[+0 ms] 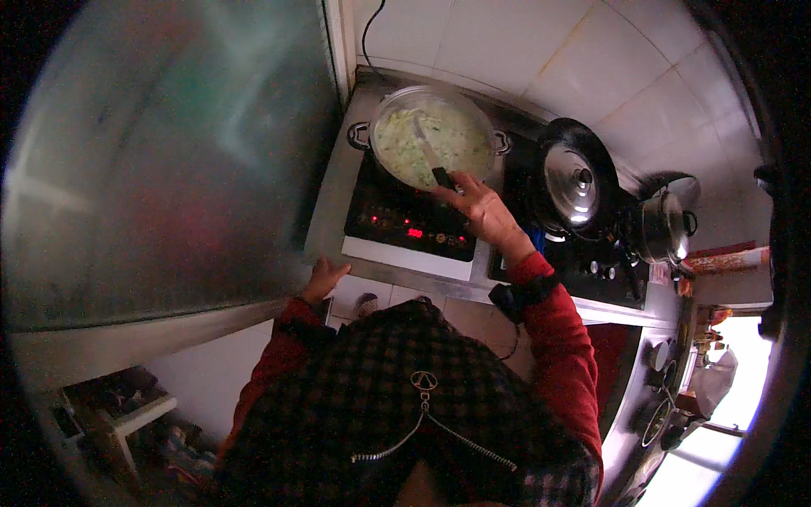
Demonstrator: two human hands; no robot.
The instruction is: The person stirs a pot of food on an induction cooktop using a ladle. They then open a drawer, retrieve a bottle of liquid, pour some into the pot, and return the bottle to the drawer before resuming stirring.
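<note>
A wide metal pot (379, 158) with two side handles stands on an induction cooker (405, 250) with lit red digits. Pale liquid with green bits, a soup or porridge (456, 142), fills much of it. My right hand (485, 206) grips the black handle of a metal cooking utensil (429, 152). Its far end dips into the food, so its shape is hidden. Nothing shows in my left hand (324, 279), which is at the counter's front edge (374, 271) with the thumb apart. Whether it touches the edge, I cannot tell.
Right of the pot, a black wok (599, 136) holds a metal lid (570, 180) on a black gas hob (570, 269). Beyond is a lidded steel pot (659, 231). A frosted glass panel (171, 158) borders the left side. A stool (142, 415) stands low at left.
</note>
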